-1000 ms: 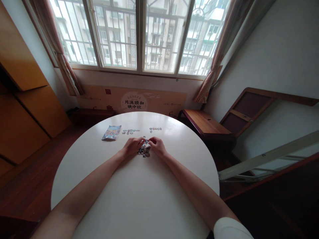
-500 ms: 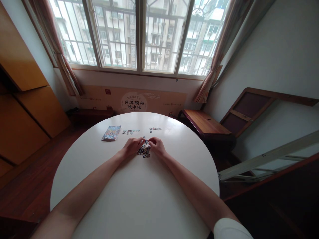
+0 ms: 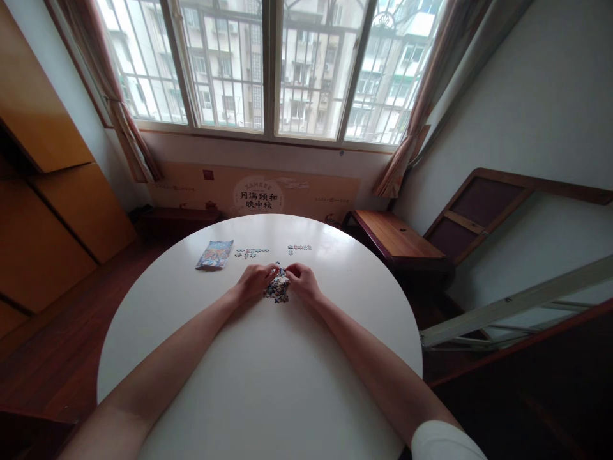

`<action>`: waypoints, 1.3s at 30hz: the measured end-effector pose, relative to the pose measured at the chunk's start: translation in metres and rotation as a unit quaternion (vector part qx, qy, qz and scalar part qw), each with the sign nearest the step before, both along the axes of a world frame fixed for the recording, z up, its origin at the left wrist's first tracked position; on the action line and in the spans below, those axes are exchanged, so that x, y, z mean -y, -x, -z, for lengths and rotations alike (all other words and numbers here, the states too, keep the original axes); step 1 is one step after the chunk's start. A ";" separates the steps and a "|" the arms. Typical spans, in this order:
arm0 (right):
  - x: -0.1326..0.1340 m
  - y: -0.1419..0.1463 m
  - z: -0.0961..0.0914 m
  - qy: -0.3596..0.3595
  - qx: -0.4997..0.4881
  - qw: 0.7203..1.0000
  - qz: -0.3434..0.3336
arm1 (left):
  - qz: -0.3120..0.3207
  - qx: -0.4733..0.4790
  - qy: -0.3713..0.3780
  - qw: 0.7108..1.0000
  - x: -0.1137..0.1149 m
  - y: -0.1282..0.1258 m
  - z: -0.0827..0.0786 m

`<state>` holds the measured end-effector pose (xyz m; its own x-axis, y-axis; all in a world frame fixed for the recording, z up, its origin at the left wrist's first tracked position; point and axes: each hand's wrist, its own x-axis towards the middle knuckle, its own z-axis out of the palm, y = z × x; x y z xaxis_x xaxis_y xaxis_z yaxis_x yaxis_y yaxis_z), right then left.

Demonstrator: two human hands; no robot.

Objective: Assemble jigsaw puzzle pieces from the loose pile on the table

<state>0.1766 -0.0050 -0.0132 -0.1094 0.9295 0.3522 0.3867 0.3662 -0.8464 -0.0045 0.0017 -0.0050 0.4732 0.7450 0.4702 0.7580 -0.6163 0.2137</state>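
A small heap of jigsaw puzzle pieces [image 3: 276, 291] lies on the white round table [image 3: 268, 383], between my two hands. My left hand [image 3: 257, 280] rests at the heap's left edge, fingers bent together with the tips over its upper part. From the right, my right hand [image 3: 302, 280] meets the heap with thumb and fingers pinched. Whatever sits between the fingertips of either hand is too small to make out. Beyond the hands are a joined group of puzzle pieces [image 3: 251, 253] and, to its right, an L-shaped strip of joined pieces [image 3: 300, 247].
A colourful printed sheet or packet [image 3: 215, 255] lies left of the joined pieces. Past the table's far edge stand a barred window [image 3: 268, 70] and a printed banner [image 3: 191, 188]. A low wooden bench [image 3: 400, 234] is at the right, wooden cabinets [image 3: 62, 217] at the left.
The view has shifted very slightly. Both hands stay at the heap, with hardly any visible finger movement.
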 end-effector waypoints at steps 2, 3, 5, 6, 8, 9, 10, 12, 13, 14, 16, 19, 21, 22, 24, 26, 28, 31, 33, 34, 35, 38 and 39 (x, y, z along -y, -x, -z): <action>-0.001 0.000 0.001 0.000 -0.002 1.000 -0.002 | -0.001 0.000 -0.006 1.000 -0.001 0.000 0.001; -0.001 -0.001 0.002 -0.001 -0.002 1.000 -0.002 | -0.001 0.001 -0.008 1.000 -0.001 0.000 0.001; -0.002 -0.001 0.002 -0.004 -0.003 1.000 -0.003 | 0.000 0.005 -0.012 1.000 -0.002 -0.001 0.002; -0.002 -0.001 0.002 -0.005 -0.003 1.000 -0.005 | 0.001 0.006 -0.013 1.000 -0.002 -0.001 0.002; -0.003 -0.001 0.003 -0.005 -0.005 1.000 -0.006 | 0.000 0.009 -0.016 1.000 -0.002 -0.001 0.002; -0.003 -0.001 0.003 -0.005 -0.006 1.000 -0.005 | 0.000 0.009 -0.017 1.000 -0.002 -0.001 0.002; -0.003 -0.001 0.002 -0.005 -0.007 1.000 -0.005 | 0.001 0.010 -0.018 1.000 -0.002 -0.001 0.001; -0.003 -0.001 0.002 -0.006 -0.006 1.000 -0.002 | 0.003 0.010 -0.019 1.000 -0.002 0.000 0.001; -0.003 -0.001 0.002 -0.006 -0.007 1.000 -0.001 | 0.004 0.011 -0.020 1.000 -0.002 0.000 0.001; -0.003 0.000 0.002 -0.006 -0.007 1.000 -0.001 | 0.005 0.010 -0.020 1.000 -0.001 0.000 0.001; -0.002 0.000 0.002 -0.005 -0.009 1.000 -0.001 | 0.005 0.011 -0.017 1.000 -0.001 0.000 0.000; -0.001 0.000 0.001 -0.007 -0.011 1.000 0.001 | 0.004 0.013 -0.013 1.000 0.001 0.000 0.000; 0.000 0.000 0.000 -0.008 -0.013 1.000 0.002 | 0.002 0.013 -0.016 1.000 0.002 -0.001 0.000; 0.000 0.000 0.000 -0.007 -0.014 1.000 0.002 | 0.001 0.013 -0.017 1.000 0.002 -0.001 0.000; 0.000 0.000 0.000 -0.005 -0.014 1.000 0.002 | 0.001 0.013 -0.018 1.000 0.002 -0.002 0.000; -0.001 -0.001 0.002 -0.006 -0.014 1.000 0.001 | 0.000 0.015 -0.018 1.000 0.002 -0.002 0.001; -0.002 -0.002 0.003 -0.009 -0.013 1.000 0.002 | -0.001 0.017 -0.017 1.000 0.001 -0.002 0.001; -0.003 -0.003 0.003 -0.008 -0.011 1.000 0.003 | 0.004 0.020 -0.016 1.000 0.001 -0.002 0.001; -0.003 -0.003 0.003 -0.005 -0.011 1.000 0.003 | 0.008 0.018 -0.018 1.000 0.000 -0.002 0.001; -0.003 -0.003 0.002 -0.005 -0.010 1.000 0.002 | 0.008 0.017 -0.019 1.000 0.000 -0.002 0.000; -0.002 -0.002 0.002 -0.006 -0.011 1.000 0.002 | 0.008 0.014 -0.019 1.000 0.000 -0.002 0.000; -0.002 -0.002 0.001 -0.007 -0.014 1.000 0.002 | 0.004 0.009 -0.020 1.000 0.001 -0.001 0.000; -0.001 -0.001 0.000 -0.006 -0.014 1.000 0.002 | 0.004 0.008 -0.019 1.000 0.001 -0.001 0.000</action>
